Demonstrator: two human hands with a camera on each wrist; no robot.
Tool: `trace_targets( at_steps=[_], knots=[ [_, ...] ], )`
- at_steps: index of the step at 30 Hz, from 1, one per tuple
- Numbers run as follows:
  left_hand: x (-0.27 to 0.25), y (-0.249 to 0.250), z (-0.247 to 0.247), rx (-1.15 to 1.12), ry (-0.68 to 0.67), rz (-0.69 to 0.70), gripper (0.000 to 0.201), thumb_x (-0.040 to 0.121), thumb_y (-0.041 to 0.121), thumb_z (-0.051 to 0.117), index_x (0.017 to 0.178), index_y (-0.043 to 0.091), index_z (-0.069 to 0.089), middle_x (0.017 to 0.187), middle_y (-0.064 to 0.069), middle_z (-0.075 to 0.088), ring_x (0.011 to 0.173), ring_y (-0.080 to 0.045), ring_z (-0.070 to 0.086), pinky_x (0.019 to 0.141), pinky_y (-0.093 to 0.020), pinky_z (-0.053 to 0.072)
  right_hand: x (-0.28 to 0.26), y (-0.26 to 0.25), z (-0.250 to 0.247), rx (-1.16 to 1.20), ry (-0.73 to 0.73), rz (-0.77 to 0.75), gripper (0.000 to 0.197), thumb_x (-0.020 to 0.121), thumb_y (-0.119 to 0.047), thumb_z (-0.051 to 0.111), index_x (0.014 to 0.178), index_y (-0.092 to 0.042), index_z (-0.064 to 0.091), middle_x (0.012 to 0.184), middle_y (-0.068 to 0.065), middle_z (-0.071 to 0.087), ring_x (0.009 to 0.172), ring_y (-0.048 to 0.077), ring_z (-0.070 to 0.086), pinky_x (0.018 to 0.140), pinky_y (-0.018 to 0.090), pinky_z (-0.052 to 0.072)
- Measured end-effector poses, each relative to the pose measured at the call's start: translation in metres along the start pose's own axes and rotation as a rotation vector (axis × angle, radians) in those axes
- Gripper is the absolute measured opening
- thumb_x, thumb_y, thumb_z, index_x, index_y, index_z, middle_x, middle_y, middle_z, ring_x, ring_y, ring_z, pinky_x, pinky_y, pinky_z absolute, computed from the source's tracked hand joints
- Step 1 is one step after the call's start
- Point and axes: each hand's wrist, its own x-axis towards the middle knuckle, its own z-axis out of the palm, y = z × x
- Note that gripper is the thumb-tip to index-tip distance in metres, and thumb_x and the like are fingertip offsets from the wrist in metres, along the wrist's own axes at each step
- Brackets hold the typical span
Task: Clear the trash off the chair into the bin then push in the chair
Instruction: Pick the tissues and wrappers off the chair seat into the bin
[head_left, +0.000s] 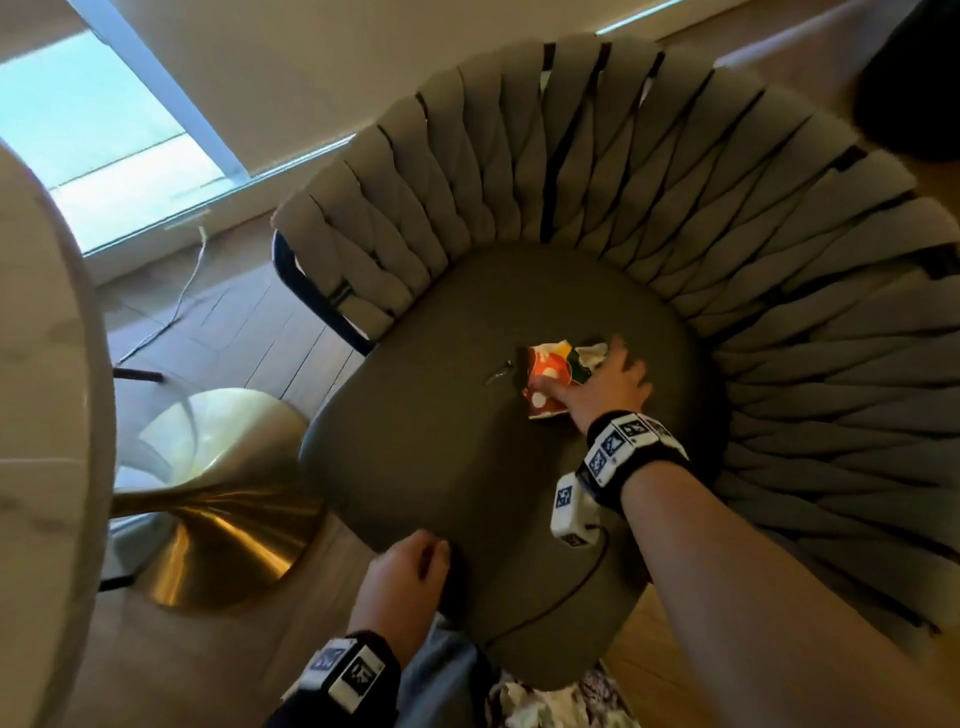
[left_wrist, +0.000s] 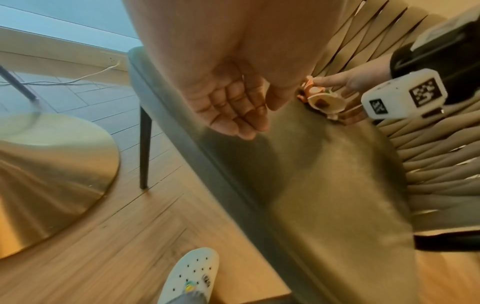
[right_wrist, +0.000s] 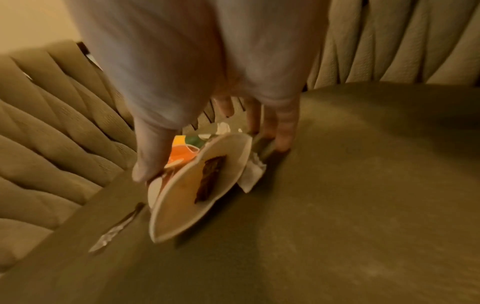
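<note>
Brass table base (head_left: 218, 519) beside chair (head_left: 467, 467); right hand (head_left: 602, 384) clamping crushed cup (head_left: 550, 376); left hand (head_left: 405, 577) loosely curled.

Bare seat (head_left: 441, 467) fills the frame's centre, open to reach; the backrest (head_left: 675, 182) walls top and right, desk (head_left: 41, 415) crowds left.

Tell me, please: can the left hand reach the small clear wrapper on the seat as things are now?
Probably yes. The left hand hangs open at the seat's front edge, holding nothing, and bare seat lies between it and the clear wrapper. The right hand grips the crushed cup beside it.
</note>
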Motion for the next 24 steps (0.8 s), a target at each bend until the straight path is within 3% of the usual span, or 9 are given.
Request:
trace_targets(
  at_steps=[2, 4, 7, 8, 12, 15, 18, 21, 24],
  knots=[
    [-0.002, -0.014, -0.01, -0.008, -0.021, -0.038, 0.011, 0.1, 0.036, 0.051, 0.097, 0.035, 0.061, 0.092, 0.009, 0.066, 0.083, -0.002, 0.064, 0.079, -0.022, 0.052, 0.011, -0.007, 0.006, -0.02, -0.054, 0.018, 0.113, 0.061, -0.046, 0.088, 0.15, -0.025, 0.022, 0.157, 0.013, 0.025, 0.142, 0.038, 0.026, 0.108, 0.056, 0.038],
    [-0.005, -0.023, -0.02, -0.033, -0.034, -0.075, 0.01, 0.1, 0.032, 0.051, 0.097, 0.037, 0.059, 0.094, 0.009, 0.066, 0.086, -0.002, 0.063, 0.075, -0.018, 0.047, 0.014, -0.007, 0.011, 0.1, -0.137, 0.026, 0.095, 0.066, -0.037, 0.087, 0.144, -0.025, 0.035, 0.148, 0.009, 0.041, 0.13, 0.034, 0.046, 0.091, 0.047, 0.054],
    [-0.006, -0.036, -0.028, -0.049, -0.054, -0.125, 0.014, 0.099, 0.026, 0.055, 0.094, 0.039, 0.055, 0.098, 0.008, 0.065, 0.09, -0.002, 0.062, 0.077, -0.017, 0.044, 0.012, -0.003, 0.006, 0.073, -0.158, -0.001, 0.078, 0.074, -0.036, 0.082, 0.141, -0.021, 0.046, 0.144, 0.009, 0.044, 0.129, 0.03, 0.047, 0.102, 0.045, 0.046],
    [-0.006, -0.039, -0.029, -0.035, -0.066, -0.139, 0.015, 0.098, 0.024, 0.057, 0.092, 0.038, 0.055, 0.097, 0.008, 0.065, 0.089, -0.002, 0.062, 0.078, -0.017, 0.044, 0.01, -0.002, 0.0, 0.074, -0.152, -0.02, 0.072, 0.076, -0.036, 0.081, 0.139, -0.02, 0.049, 0.141, 0.008, 0.047, 0.127, 0.028, 0.049, 0.1, 0.042, 0.046],
    [-0.004, -0.055, -0.027, -0.022, -0.042, -0.216, 0.013, 0.094, 0.024, 0.064, 0.087, 0.034, 0.06, 0.088, 0.007, 0.067, 0.082, -0.001, 0.065, 0.072, -0.017, 0.047, -0.009, -0.01, -0.021, 0.103, -0.254, -0.168, 0.057, 0.081, -0.031, 0.078, 0.13, -0.018, 0.053, 0.113, -0.006, 0.057, 0.108, 0.015, 0.058, 0.075, 0.021, 0.043],
    [-0.003, -0.069, -0.022, -0.02, -0.057, -0.274, 0.007, 0.094, 0.026, 0.065, 0.089, 0.031, 0.063, 0.088, 0.007, 0.068, 0.082, 0.0, 0.064, 0.072, -0.016, 0.044, -0.019, -0.03, -0.014, 0.026, -0.383, -0.326, 0.064, 0.08, -0.03, 0.079, 0.136, -0.027, 0.047, 0.122, -0.004, 0.06, 0.115, 0.016, 0.058, 0.091, 0.03, 0.049],
    [-0.002, -0.08, -0.019, -0.024, -0.051, -0.336, 0.004, 0.094, 0.025, 0.064, 0.09, 0.026, 0.066, 0.088, 0.006, 0.068, 0.082, -0.001, 0.064, 0.07, -0.016, 0.041, -0.014, -0.049, 0.014, -0.24, -0.442, -0.444, 0.073, 0.084, -0.028, 0.074, 0.146, -0.03, 0.038, 0.141, 0.001, 0.051, 0.129, 0.021, 0.049, 0.109, 0.041, 0.042],
    [-0.005, -0.088, -0.017, -0.037, -0.043, -0.37, 0.004, 0.095, 0.025, 0.062, 0.092, 0.024, 0.065, 0.09, 0.006, 0.067, 0.082, -0.001, 0.063, 0.071, -0.016, 0.042, -0.003, -0.058, 0.03, -0.375, -0.386, -0.438, 0.061, 0.085, -0.024, 0.073, 0.14, -0.024, 0.047, 0.146, 0.004, 0.029, 0.129, 0.029, 0.047, 0.112, 0.042, 0.038],
    [-0.008, -0.095, -0.018, -0.038, -0.043, -0.393, 0.005, 0.096, 0.027, 0.06, 0.093, 0.025, 0.063, 0.089, 0.006, 0.067, 0.081, -0.001, 0.062, 0.067, -0.015, 0.04, 0.001, -0.057, 0.035, -0.412, -0.337, -0.419, 0.054, 0.088, -0.023, 0.07, 0.138, -0.021, 0.05, 0.146, 0.004, 0.029, 0.128, 0.028, 0.047, 0.109, 0.041, 0.041]
  ],
)
